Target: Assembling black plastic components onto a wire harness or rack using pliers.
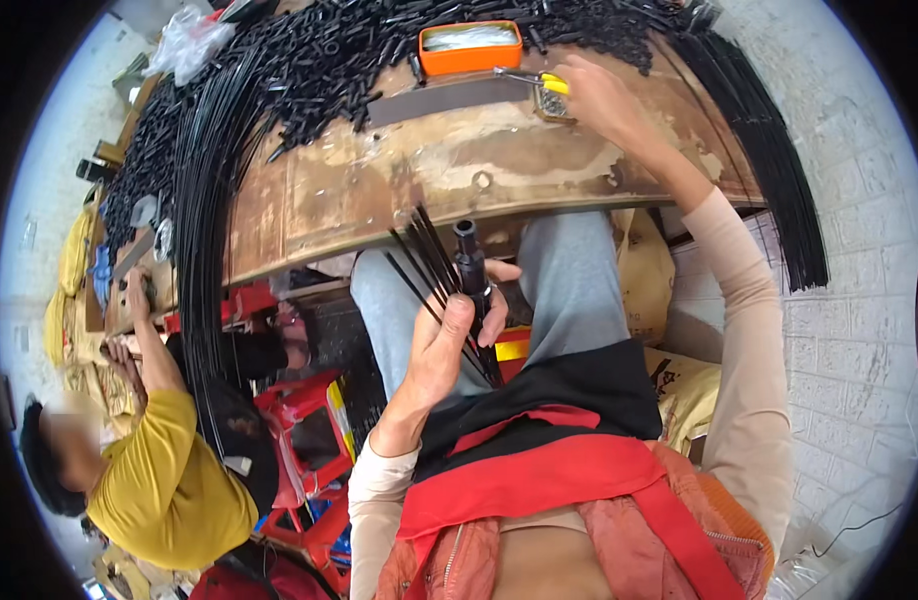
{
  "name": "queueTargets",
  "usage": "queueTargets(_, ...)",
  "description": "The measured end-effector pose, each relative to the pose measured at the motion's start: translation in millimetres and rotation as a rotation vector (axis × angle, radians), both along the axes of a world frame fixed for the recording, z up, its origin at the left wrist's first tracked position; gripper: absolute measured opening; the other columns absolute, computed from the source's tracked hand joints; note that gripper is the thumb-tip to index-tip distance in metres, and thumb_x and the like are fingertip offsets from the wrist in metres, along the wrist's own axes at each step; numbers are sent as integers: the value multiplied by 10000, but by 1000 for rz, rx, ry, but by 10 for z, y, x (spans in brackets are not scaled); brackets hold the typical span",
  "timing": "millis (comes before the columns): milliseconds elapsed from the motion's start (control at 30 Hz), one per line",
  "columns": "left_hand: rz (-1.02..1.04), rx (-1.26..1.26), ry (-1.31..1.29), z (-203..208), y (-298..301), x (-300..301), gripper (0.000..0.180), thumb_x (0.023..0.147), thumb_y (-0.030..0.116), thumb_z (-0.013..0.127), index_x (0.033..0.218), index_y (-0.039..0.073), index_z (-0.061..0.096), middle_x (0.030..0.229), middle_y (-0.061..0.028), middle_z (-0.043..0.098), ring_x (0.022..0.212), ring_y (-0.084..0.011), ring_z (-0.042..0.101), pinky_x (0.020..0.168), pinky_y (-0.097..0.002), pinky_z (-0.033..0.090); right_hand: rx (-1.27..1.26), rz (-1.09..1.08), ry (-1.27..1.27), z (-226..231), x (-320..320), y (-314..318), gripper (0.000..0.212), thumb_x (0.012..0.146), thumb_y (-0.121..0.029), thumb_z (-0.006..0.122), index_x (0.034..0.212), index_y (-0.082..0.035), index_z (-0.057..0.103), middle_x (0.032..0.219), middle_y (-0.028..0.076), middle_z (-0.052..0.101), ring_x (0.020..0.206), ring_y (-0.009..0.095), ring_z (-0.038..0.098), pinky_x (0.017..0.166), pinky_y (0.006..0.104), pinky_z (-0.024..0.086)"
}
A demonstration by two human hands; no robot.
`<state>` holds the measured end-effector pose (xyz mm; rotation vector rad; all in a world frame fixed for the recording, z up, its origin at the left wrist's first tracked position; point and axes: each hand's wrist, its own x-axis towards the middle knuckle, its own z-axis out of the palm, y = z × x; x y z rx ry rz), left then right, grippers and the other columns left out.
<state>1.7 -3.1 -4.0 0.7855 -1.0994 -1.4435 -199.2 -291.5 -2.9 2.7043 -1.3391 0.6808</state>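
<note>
Holding, left hand: the left hand (447, 335) is wrapped around a black tube (469, 258) and several thin black rods (424, 248), with the thumb pressed over them on the near side.
Tube and rods: above the lap, just near of the counter edge; the tube stands nearly upright with its open end up, and the rods fan out on its left.
Right hand: reaching over the far right of the counter, the right hand (601, 103) is closed on the yellow handles of the pliers (554, 84), whose metal nose points left.
Small tray: just near of the pliers, a small tray (552, 105) holds tiny pieces too small to make out.
Orange box: left of the right hand and farther off, the orange box (471, 63) contains whitish strips (469, 38).
Grey strip: a flat grey strip (444, 101) lies just near of the box.
Counter: the worn wooden counter (369, 185) carries a heap of black parts (324, 70) along its far side and far left.
Long rods: a left bundle (204, 170) and a right bundle (774, 165) both hang over the counter's edges.
Far left corner: a clear plastic bag (191, 42) sits beside the heap.
Left side: a co-worker (169, 485) in a yellow top has one arm stretched to the counter, near a red stool (304, 405).
</note>
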Motion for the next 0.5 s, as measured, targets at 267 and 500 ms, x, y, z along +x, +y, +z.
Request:
queueTargets(267,39,51,87,-5,-173,-64,658,959,543,476,1185,-75,488,709,-17,453,613,-106,413,579,-256,350,-32,157,35,-88,-144,-373,147,810,-75,565,917,-8,641,912,160,620,882,377,602,773,468,469)
queueTargets(500,56,12,66,27,-66,-63,630,970,535,462,1173,-61,492,713,-13,448,620,-105,413,584,-258,349,415,5,-221,2,-243,-532,327,778,-302,721,918,-12,670,762,221,655,697,340,645,665,447,477)
